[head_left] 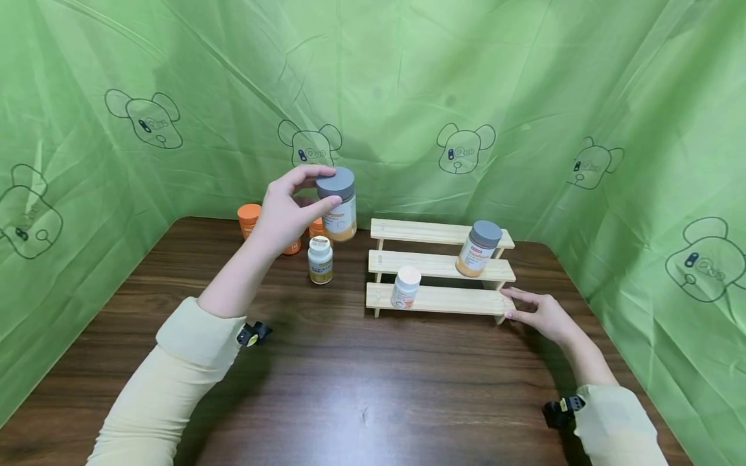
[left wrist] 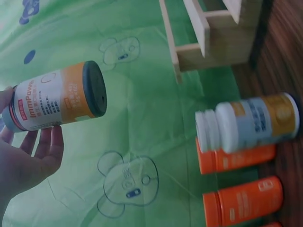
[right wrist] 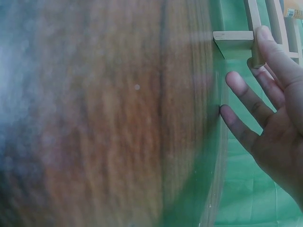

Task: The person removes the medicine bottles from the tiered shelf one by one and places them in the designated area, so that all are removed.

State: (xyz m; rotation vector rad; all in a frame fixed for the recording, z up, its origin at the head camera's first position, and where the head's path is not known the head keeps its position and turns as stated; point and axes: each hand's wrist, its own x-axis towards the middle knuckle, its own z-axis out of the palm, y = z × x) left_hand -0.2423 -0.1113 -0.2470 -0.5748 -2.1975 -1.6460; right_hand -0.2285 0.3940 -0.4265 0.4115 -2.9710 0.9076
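Note:
My left hand [head_left: 284, 210] holds up a supplement bottle [head_left: 340, 219] with a grey lid and a white-and-orange label. In the left wrist view the bottle [left wrist: 52, 98] is gripped around its lid end, off the table. My right hand [head_left: 544, 316] pinches the right end of the lowest board of a three-tier wooden rack [head_left: 454, 300]; thumb and index finger take the board, while the other fingers stay spread in the right wrist view. A similar grey-lidded bottle [head_left: 478, 251] stands on the middle tier, right side. One small white bottle [head_left: 406, 288] stands on the lowest tier, left side.
Left of the rack, a white bottle with a gold label [head_left: 320, 264] stands on the dark wooden table [head_left: 350, 388]. Behind it are several orange bottles [head_left: 248, 215], partly hidden by the left hand and arm. Green cloth [head_left: 384, 97] hangs around the back and sides.

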